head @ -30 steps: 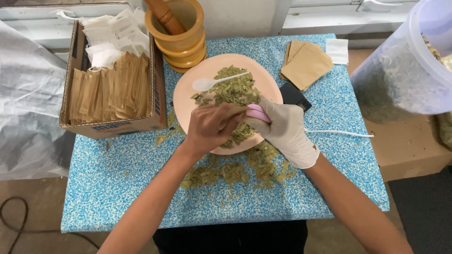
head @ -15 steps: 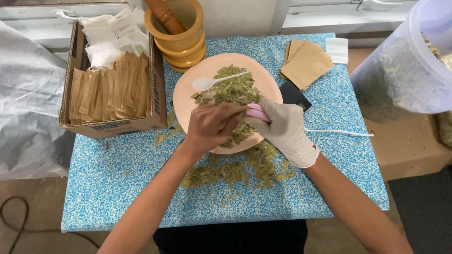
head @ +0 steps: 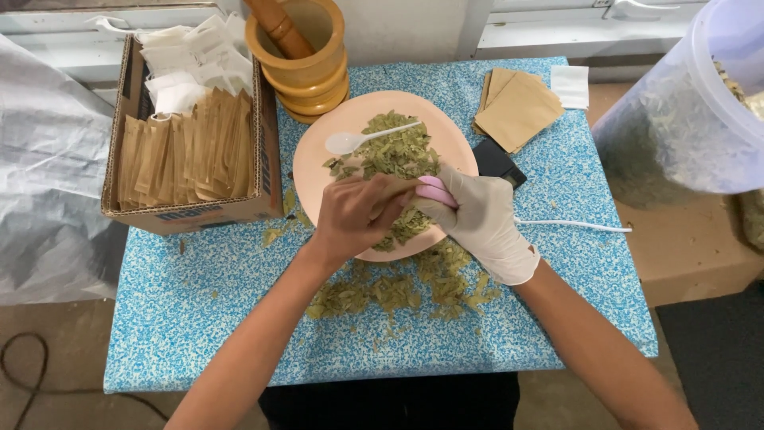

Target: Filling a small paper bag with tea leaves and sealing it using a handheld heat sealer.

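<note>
While the gloved right hand (head: pixel 481 223) closes its grip on a pink tool (head: pixel 436 191) over the plate (head: pixel 314 171), the bare left hand (head: pixel 358 215) pinches dried leaves (head: pixel 398 151) beside it, steadying them.

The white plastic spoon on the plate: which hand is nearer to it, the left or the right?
Left. The bare left hand lies just below the white plastic spoon on the pink plate, while the gloved right hand, holding a pink tool, is farther off, below and to the right.
</note>
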